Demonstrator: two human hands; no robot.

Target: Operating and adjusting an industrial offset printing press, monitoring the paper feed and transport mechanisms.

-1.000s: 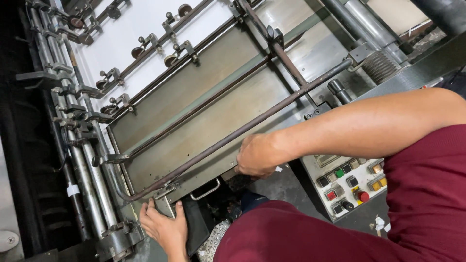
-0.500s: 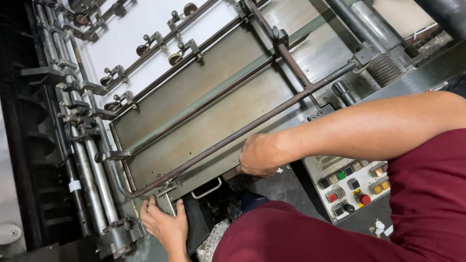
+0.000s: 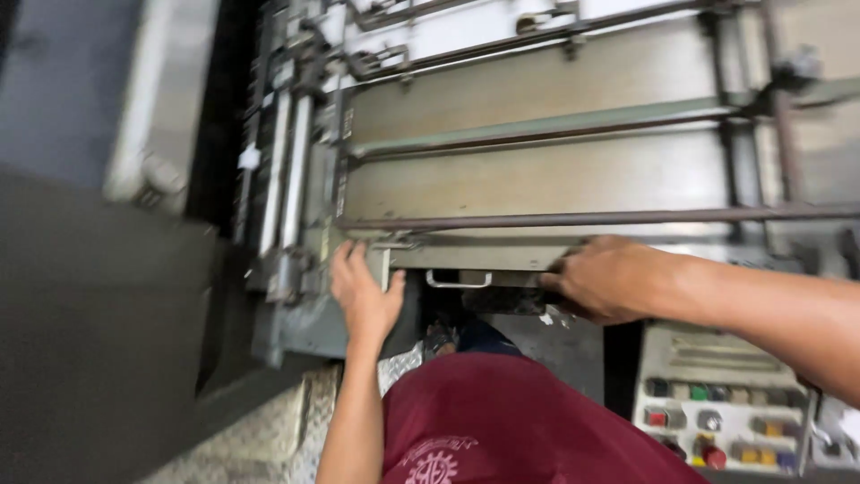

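Note:
I stand at a large grey-green machine bed (image 3: 537,170) crossed by long metal rods (image 3: 573,218). My left hand (image 3: 363,291) lies flat, fingers apart, against the machine's front left corner beside a small bracket. My right hand (image 3: 605,278) curls over the front edge of the bed, fingers closed on the edge, just right of a small metal pull handle (image 3: 459,282). The picture is blurred by motion.
A control panel (image 3: 726,412) with red, green and yellow buttons sits at lower right. Rollers and clamps (image 3: 287,161) run along the machine's left side. A dark surface (image 3: 90,314) fills the left. Checker-plate floor (image 3: 269,430) shows below, beside my maroon shirt (image 3: 502,421).
The view has swung and straightened, so the machine now lies level across the picture. My left hand has risen to the front corner. My right hand stays on the front edge.

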